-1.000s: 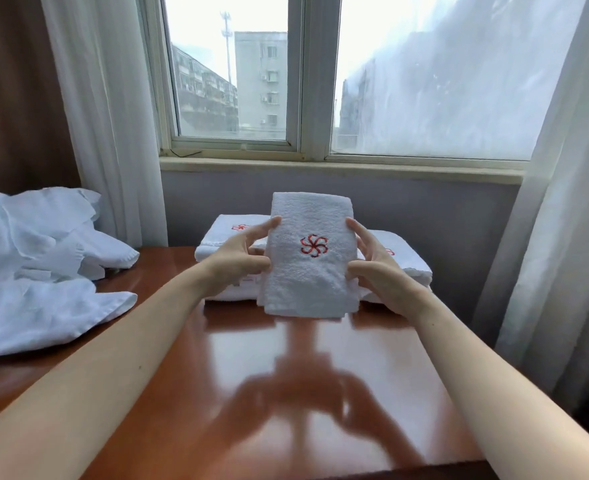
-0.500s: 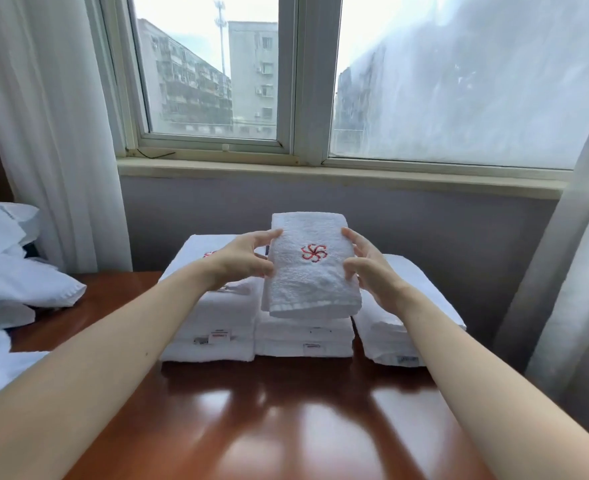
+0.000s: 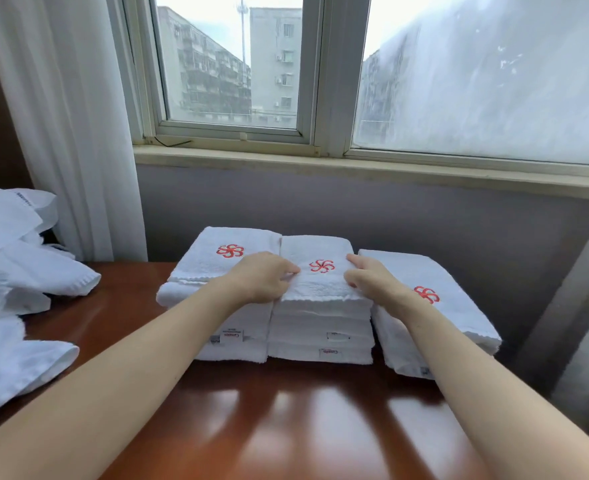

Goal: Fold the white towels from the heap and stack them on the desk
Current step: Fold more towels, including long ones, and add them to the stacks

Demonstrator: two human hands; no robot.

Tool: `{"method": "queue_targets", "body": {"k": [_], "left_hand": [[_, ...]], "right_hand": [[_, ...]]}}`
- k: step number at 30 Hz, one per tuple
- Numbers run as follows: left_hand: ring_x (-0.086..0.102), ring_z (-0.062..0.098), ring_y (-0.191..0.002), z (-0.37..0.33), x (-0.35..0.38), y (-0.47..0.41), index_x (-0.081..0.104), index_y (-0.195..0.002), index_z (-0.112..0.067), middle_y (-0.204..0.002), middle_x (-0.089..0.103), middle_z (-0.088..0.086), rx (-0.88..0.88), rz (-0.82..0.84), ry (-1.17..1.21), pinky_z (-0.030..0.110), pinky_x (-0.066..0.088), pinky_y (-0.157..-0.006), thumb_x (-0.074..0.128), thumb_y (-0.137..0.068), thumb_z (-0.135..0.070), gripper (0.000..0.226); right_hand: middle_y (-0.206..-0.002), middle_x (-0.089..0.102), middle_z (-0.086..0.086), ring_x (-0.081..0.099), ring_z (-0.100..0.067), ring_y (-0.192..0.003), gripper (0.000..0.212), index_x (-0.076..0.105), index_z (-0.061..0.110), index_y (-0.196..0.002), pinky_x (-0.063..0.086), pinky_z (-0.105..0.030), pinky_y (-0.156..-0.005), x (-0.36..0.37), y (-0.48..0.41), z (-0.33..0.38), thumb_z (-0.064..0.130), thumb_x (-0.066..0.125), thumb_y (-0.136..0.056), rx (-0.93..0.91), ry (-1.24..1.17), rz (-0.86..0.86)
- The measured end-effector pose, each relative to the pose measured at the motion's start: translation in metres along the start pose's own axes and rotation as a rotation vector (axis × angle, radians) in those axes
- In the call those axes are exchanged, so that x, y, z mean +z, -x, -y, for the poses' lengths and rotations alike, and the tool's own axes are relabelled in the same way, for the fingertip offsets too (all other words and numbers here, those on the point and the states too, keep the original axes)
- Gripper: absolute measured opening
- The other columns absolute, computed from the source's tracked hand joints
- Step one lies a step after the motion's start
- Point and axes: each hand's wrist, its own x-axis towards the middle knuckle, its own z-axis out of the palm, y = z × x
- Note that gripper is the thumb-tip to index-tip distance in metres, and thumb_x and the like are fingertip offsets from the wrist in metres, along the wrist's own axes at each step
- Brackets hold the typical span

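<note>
Placement of the folded towel [image 3: 320,284] on the middle stack [image 3: 320,337] is at the point of release. The towel lies flat on top of that stack, red emblem [image 3: 322,266] uppermost, at the back of the tabletop [image 3: 286,417] against the wall under the window. The left hand [image 3: 267,277] pinches the towel's left edge with curled fingers. The right hand [image 3: 369,277] holds the right edge more loosely, forefinger laid along the top. Neither has let go.

Findings on risk:

1. The left hand sits in the seam where the middle stack touches the left stack [image 3: 224,268]. In my judgement, pulling it out sideways could drag the top layer of either pile and open a fold.
2. The right forearm lies across the right stack [image 3: 459,306], which stands just beside the middle one and is set askew. A careless lift could push it further out of line.
3. The towel's near edge appears to sit slightly proud of the layers below. Uneven release would likely leave it crooked, and later towels would lean.
4. The heap [image 3: 26,282] of unfolded towels at the left, well apart from the stacks, shows work remains, so the piles will grow taller and less steady.
</note>
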Motion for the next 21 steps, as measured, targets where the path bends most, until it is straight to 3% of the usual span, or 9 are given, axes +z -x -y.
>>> {"method": "queue_targets", "body": {"k": [2,3,4,6,8,14,18,21], "left_hand": [[0.048,0.025,-0.130,-0.002,-0.002,0.005,0.064,-0.116,-0.022,-0.131,0.062,0.007,-0.018,0.027,0.028,0.038,0.026,-0.115,0.037,-0.099,-0.015,0.032],[0.043,0.022,-0.135,-0.003,-0.004,0.011,0.062,-0.125,-0.025,-0.137,0.058,0.004,-0.026,0.032,0.077,0.039,0.017,-0.119,0.036,-0.102,-0.020,0.035],[0.037,0.019,-0.140,-0.002,-0.006,0.018,0.057,-0.135,-0.027,-0.144,0.052,0.001,-0.031,0.022,0.141,0.038,0.013,-0.119,0.037,-0.104,-0.026,0.037],[0.037,0.014,-0.140,-0.001,-0.009,0.035,0.048,-0.143,-0.029,-0.150,0.045,-0.005,-0.039,-0.020,0.269,0.031,0.023,-0.112,0.044,-0.102,-0.034,0.042],[0.041,0.009,-0.136,0.002,-0.012,0.054,0.047,-0.144,-0.031,-0.151,0.043,-0.010,-0.052,-0.061,0.329,0.024,0.028,-0.104,0.052,-0.097,-0.035,0.047],[0.037,0.003,-0.138,0.021,-0.026,0.125,0.047,-0.142,-0.033,-0.149,0.043,-0.017,-0.094,-0.148,0.292,0.027,0.030,-0.113,0.056,-0.093,-0.035,0.050],[0.044,0.008,-0.133,0.046,-0.034,0.184,0.048,-0.143,-0.032,-0.148,0.046,-0.011,-0.144,-0.193,0.220,0.031,0.038,-0.108,0.059,-0.091,-0.032,0.053],[0.046,0.006,-0.129,0.074,-0.037,0.229,0.049,-0.142,-0.032,-0.145,0.049,-0.008,-0.224,-0.227,0.187,0.021,0.038,-0.100,0.060,-0.091,-0.032,0.053]], "right_hand": [[-0.114,0.062,-0.009,0.060,-0.028,-0.102,0.037,0.060,0.004,-0.113,0.045,-0.032,-0.081,0.004,0.007,0.006,0.008,0.042,-0.082,0.009,0.076,-0.069],[-0.104,0.059,-0.009,0.057,-0.031,-0.097,0.022,0.058,0.006,-0.094,0.043,-0.034,-0.079,0.004,0.011,0.009,0.007,0.038,-0.085,0.003,0.142,-0.106],[-0.105,0.056,-0.009,0.054,-0.030,-0.097,0.019,0.056,0.007,-0.090,0.043,-0.035,-0.079,0.005,0.017,0.013,0.009,0.038,-0.088,-0.013,0.220,-0.128],[-0.133,0.050,-0.008,0.048,-0.028,-0.122,0.032,0.061,0.013,-0.119,0.041,-0.040,-0.097,0.007,0.032,0.023,0.019,0.043,-0.093,-0.061,0.372,-0.148],[-0.148,0.042,-0.003,0.038,-0.023,-0.137,0.047,0.052,0.020,-0.140,0.038,-0.042,-0.107,0.011,0.049,0.037,0.025,0.048,-0.093,-0.175,0.478,-0.181],[-0.139,0.057,0.004,0.041,-0.016,-0.135,0.044,0.058,0.026,-0.133,0.040,-0.037,-0.107,0.051,0.097,0.091,0.027,0.056,-0.089,-0.463,0.568,-0.097],[-0.139,0.057,0.003,0.045,-0.015,-0.133,0.046,0.058,0.026,-0.134,0.042,-0.036,-0.105,0.092,0.119,0.122,0.026,0.058,-0.088,-0.587,0.590,0.031],[-0.137,0.058,0.004,0.045,-0.015,-0.131,0.044,0.059,0.027,-0.132,0.043,-0.037,-0.103,0.128,0.129,0.140,0.024,0.057,-0.088,-0.654,0.583,0.079]]}}
